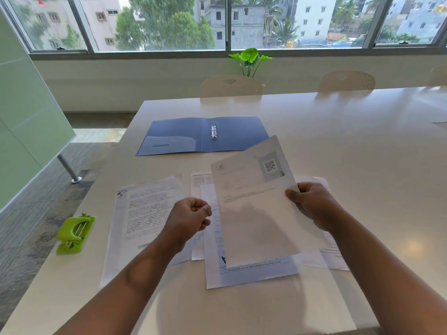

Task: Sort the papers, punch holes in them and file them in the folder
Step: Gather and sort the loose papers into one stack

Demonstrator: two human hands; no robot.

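My right hand [312, 204] grips the right edge of a white sheet with a QR code [254, 209], held tilted above the table. My left hand [191, 217] hovers just left of that sheet, fingers curled shut, holding nothing I can see. Under the hands lie several loose printed papers [145, 213], spread in overlapping piles. Beyond them lies a blue ring folder [183, 134], open flat, its metal rings [213, 130] in the middle. A green hole punch [75, 234] sits near the table's left edge.
The white table [350, 146] stretches far to the right; its left edge drops to the floor. Two beige chairs [231, 86] stand at the far side, a green plant [250, 59] behind them under the windows. A table leg [69, 169] shows at left.
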